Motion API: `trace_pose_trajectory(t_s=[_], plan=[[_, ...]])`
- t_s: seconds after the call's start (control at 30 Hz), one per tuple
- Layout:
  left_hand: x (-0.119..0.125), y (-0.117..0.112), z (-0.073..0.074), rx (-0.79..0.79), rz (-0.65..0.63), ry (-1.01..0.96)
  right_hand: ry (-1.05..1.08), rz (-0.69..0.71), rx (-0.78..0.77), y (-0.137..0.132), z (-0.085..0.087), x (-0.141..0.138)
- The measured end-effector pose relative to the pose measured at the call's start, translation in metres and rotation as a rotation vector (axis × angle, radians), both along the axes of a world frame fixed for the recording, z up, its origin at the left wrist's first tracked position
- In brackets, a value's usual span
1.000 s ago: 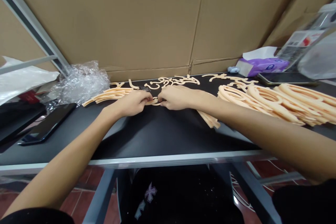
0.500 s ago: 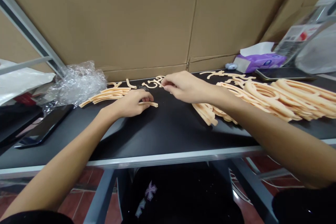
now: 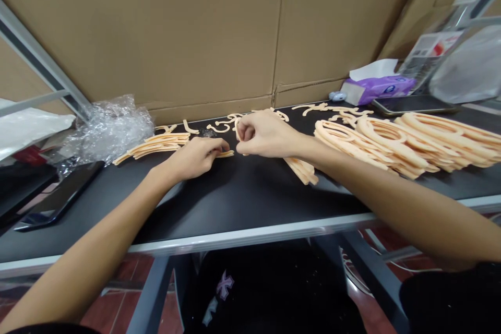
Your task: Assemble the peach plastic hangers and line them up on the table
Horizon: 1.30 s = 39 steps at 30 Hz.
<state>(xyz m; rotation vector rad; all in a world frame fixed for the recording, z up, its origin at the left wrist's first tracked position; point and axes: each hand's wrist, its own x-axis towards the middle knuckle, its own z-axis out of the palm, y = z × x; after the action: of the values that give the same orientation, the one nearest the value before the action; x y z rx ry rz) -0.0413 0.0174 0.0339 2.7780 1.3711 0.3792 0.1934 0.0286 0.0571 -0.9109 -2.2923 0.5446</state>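
My left hand [image 3: 199,157] is closed around a thin, curved pale wooden strip [image 3: 227,154], whose end sticks out past the fingertips just above the black tabletop. Facing it, my right hand [image 3: 266,134] is pinched, with a sliver of a small pale wooden piece [image 3: 237,126] showing at the fingers; its shape is mostly hidden. Behind the hands lie curly wooden pieces [image 3: 219,128]. To the left of my left hand is a stack of curved strips [image 3: 156,145]. Straight wooden pieces [image 3: 300,170] lie partly under my right forearm.
Large wooden pieces with oval cutouts [image 3: 410,141] are piled at the right. Behind them are a phone [image 3: 415,105] and a purple tissue pack [image 3: 385,88]. Clear plastic wrap [image 3: 117,125] and a dark phone [image 3: 60,195] lie left. A cardboard wall [image 3: 176,31] closes the back.
My right hand has drawn back from the curly pieces toward me, with a small pale piece in its pinch. My left hand still grips the strip, less of which shows. The view has shifted slightly.
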Motion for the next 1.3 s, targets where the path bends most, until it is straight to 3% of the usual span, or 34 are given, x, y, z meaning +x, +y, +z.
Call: trace_pose_trajectory(t_s=[0.2, 0.4, 0.6, 0.8, 0.93, 1.13, 1.3], plan=[[0.002, 0.000, -0.004, 0.075, -0.070, 0.045, 0.046, -0.007, -0.032, 0.003, -0.001, 0.000], [0.005, -0.001, -0.004, 0.047, -0.091, 0.004, 0.048, 0.032, -0.126, 0.011, -0.007, 0.002], [0.011, -0.002, -0.009, 0.033, -0.120, -0.056, 0.085, 0.021, -0.119, 0.015, -0.011, 0.001], [0.013, -0.005, -0.011, 0.031, -0.119, -0.114, 0.136, -0.027, -0.138, 0.013, -0.004, 0.004], [0.013, -0.005, -0.010, 0.037, -0.127, -0.102, 0.119, -0.048, -0.250, 0.011, 0.001, 0.005], [0.012, -0.004, -0.011, 0.032, -0.102, -0.080, 0.164, 0.025, -0.475, 0.013, 0.001, 0.004], [0.013, -0.005, -0.010, 0.035, -0.104, -0.094, 0.118, 0.051, -0.456, 0.014, -0.003, 0.004]])
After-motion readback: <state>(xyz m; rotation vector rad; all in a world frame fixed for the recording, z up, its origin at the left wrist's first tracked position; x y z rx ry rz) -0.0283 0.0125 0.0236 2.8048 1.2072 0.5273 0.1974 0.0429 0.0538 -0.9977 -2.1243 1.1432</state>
